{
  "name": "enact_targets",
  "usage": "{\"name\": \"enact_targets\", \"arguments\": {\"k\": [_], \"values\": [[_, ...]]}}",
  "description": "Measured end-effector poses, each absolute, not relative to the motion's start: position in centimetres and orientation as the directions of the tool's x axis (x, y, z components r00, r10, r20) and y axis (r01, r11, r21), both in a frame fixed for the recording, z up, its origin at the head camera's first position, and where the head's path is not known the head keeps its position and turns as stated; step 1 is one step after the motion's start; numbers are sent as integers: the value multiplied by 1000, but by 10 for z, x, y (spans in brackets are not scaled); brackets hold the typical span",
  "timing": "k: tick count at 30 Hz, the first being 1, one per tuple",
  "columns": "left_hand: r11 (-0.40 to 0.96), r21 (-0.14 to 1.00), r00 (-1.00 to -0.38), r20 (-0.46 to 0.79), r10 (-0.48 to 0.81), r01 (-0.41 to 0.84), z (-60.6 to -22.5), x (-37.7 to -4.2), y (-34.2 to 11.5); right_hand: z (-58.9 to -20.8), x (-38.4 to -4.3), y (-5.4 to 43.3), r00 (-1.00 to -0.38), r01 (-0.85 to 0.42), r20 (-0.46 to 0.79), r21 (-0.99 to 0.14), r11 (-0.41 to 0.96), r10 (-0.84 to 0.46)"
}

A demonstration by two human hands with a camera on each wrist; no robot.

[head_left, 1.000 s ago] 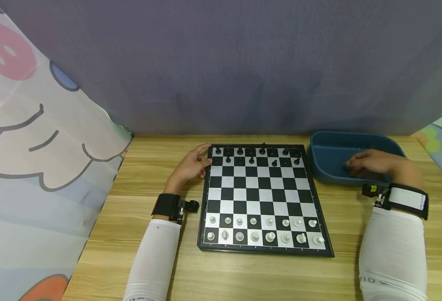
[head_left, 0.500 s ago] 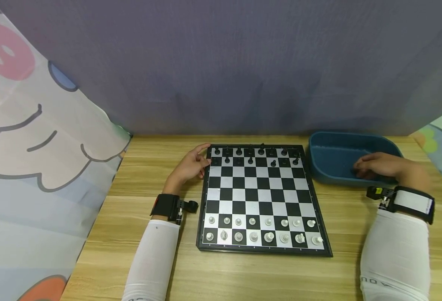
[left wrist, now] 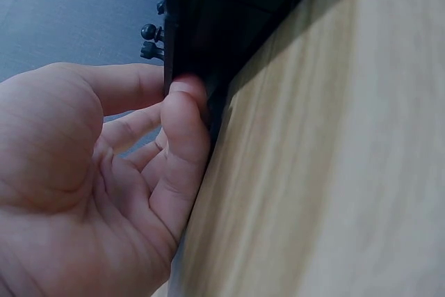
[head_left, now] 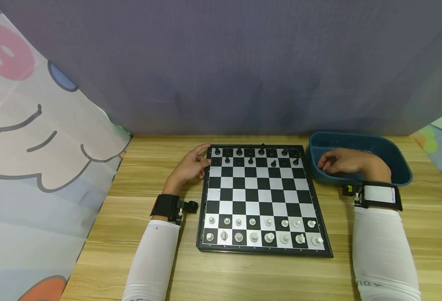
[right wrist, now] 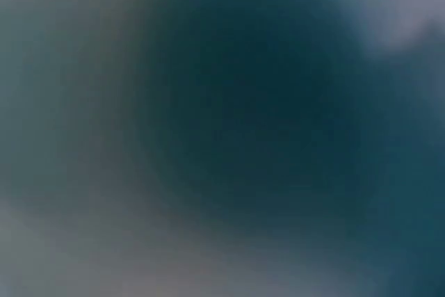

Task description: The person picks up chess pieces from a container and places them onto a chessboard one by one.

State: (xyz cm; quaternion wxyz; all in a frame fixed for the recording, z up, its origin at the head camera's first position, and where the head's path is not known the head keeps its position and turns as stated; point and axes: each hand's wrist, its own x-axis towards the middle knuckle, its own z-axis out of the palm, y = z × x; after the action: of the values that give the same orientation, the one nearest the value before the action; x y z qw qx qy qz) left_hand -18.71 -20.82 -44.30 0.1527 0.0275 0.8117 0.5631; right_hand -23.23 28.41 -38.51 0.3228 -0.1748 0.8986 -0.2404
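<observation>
In the head view a black-and-white chessboard (head_left: 257,195) lies mid-table. Small black chess pieces (head_left: 273,163) stand along its far side and white ones (head_left: 254,236) fill the two near rows. My left hand (head_left: 189,167) holds the board's far left edge. Close up in the left wrist view, the fingers and thumb of that hand (left wrist: 118,165) pinch the dark board edge (left wrist: 215,19). My right hand (head_left: 345,161) is inside a blue plastic basin (head_left: 382,143), near its left wall, fingers bent downward. Anything under those fingers is hidden; the right wrist view is a dark blur.
The wooden table (head_left: 270,276) extends around the board and basin. A grey fabric screen (head_left: 221,75) rises behind the back edge. A cartoon-printed sheet (head_left: 55,159) hangs at the left, with another printed surface (head_left: 440,146) at the right.
My right hand has shifted a little right, then left across the basin toward its board-side wall. The left hand keeps its hold, and the pieces on the board look the same.
</observation>
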Motion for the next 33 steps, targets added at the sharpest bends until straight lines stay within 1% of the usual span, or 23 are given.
{"name": "enact_targets", "arguments": {"k": [2, 6, 11, 17, 25, 33], "values": [[362, 924, -952, -216, 219, -127, -443, -187, -208, -386, -233, 281, -729, -152, -490, -566, 810, -478], [357, 926, -950, -216, 225, -126, -444, -188, -209, -385, -233, 281, -749, -150, -457, -587, 795, -479], [357, 926, -950, -213, 228, -122, -446, -188, -209, -384, -232, 283, -803, -153, -392, -590, 792, -448], [360, 925, -953, -207, 220, -118, -445, -188, -209, -381, -233, 282, -851, -157, -315, -612, 775, -421], [355, 928, -956, -200, 213, -115, -446, -189, -209, -375, -232, 277, -908, -154, -247, -557, 816, -340], [365, 923, -955, -208, 213, -120, -445, -189, -209, -369, -231, 275, -924, -199, -166, -559, 805, -344]]}}
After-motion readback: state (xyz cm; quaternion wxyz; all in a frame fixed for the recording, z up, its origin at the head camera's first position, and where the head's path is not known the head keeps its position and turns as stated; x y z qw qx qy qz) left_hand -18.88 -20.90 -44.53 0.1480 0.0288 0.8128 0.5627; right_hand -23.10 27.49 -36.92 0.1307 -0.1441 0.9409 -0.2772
